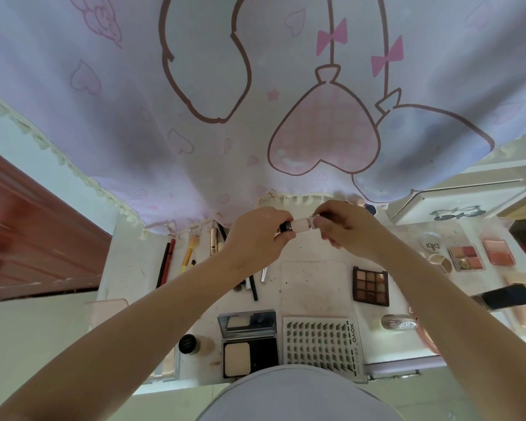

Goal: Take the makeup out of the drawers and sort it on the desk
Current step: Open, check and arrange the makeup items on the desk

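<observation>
A small tube point(298, 223), white with a black printed end, is held level above the far middle of the desk point(313, 284), clear of the surface. The left hand point(255, 238) grips its black end with curled fingers; the right hand point(343, 227) pinches the other end between thumb and fingertips. Below the hands lies a bare patch of white desk. Toward the far left edge lie pencils point(164, 262) and a yellow-handled brush point(189, 253). At the near edge sit an open powder compact point(249, 344), a lash tray point(322, 341) and a black-lidded jar point(189, 343). A brown eyeshadow palette point(371, 286) lies right of centre; blush palettes point(498, 252) lie near the far right corner. A lilac printed curtain point(225, 101) hangs over the far edge. A red-brown door point(28, 238) stands left of the desk.
</observation>
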